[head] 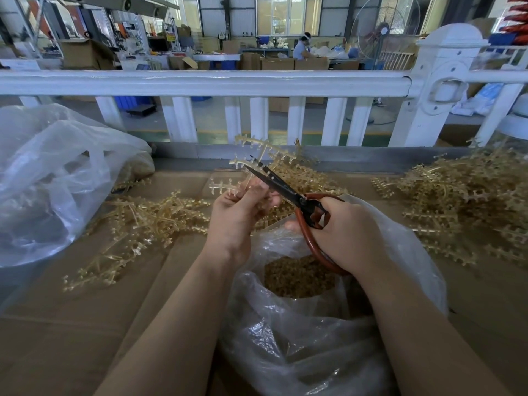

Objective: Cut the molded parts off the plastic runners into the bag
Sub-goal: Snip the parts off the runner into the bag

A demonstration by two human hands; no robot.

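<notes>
My left hand (237,212) grips a runner (251,164) by its stem, fingers curled round it, and holds it upright above the table (85,324). The runner's branches spread up and to the left, with small molded parts at their tips.

My right hand (343,232) grips the scissors (285,190), fingers passed through the red-brown loop handles. The black blades point up and to the left and stand slightly parted. Their tips lie among the runner's branches, just above my left fingers. I cannot tell whether a blade touches the plastic.

The two hands are near each other, apart, with the scissors bridging them.

The bag (314,324) sits directly below my hands, between my forearms. It is clear plastic with its mouth open upward. A layer of cut parts (297,275) lies inside it.

Piles of runners:
- One heap (148,218) lies on the table to the left of my left hand.
- A larger heap (471,195) lies on the right side of the table.
- More lie behind my hands, toward the rail.

A second clear bag (51,178) stands at the far left. A white fence (200,81) runs along the far edge of the table.
</notes>
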